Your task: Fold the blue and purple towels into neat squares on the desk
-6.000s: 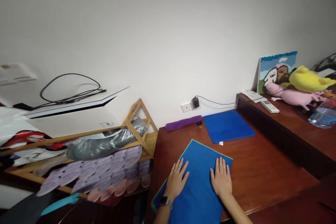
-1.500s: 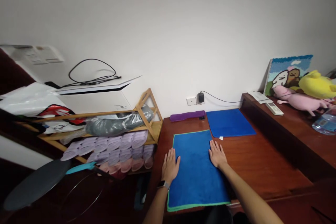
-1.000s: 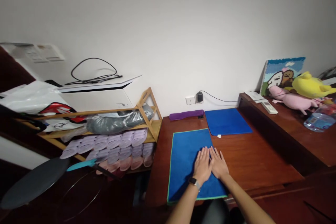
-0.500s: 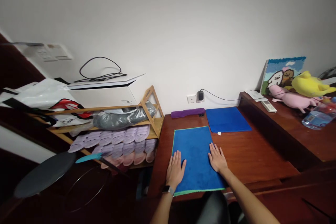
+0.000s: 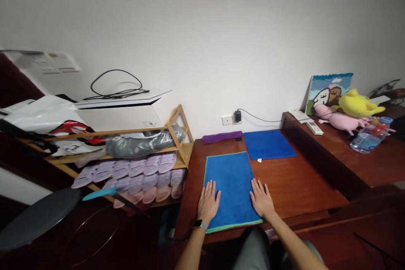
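Observation:
A blue towel [image 5: 232,190] with green edging lies flat on the wooden desk [image 5: 297,181]. My left hand [image 5: 209,202] rests palm down across its left edge, fingers stretched out; a watch [image 5: 200,224] is on that wrist. On the opposite edge lies my right hand [image 5: 261,198], also palm down with its fingers spread, partly on the towel and partly over the desk. Neither hand holds anything. Behind the towel, to the right, is a folded darker blue cloth [image 5: 268,143] with a small white tag. A rolled purple cloth [image 5: 222,136] sits against the wall.
A wooden rack [image 5: 186,152] with several pairs of slippers [image 5: 129,168] and a white box [image 5: 118,119] stands to the left, near a dark round stool [image 5: 38,215]. A raised surface on the right holds a remote [image 5: 314,128], plush toys [image 5: 340,118] and a water bottle [image 5: 368,137].
My right hand has slid slightly down along the towel's right edge. My left hand stays at the left edge. The whole view has shifted a little, so things appear further left.

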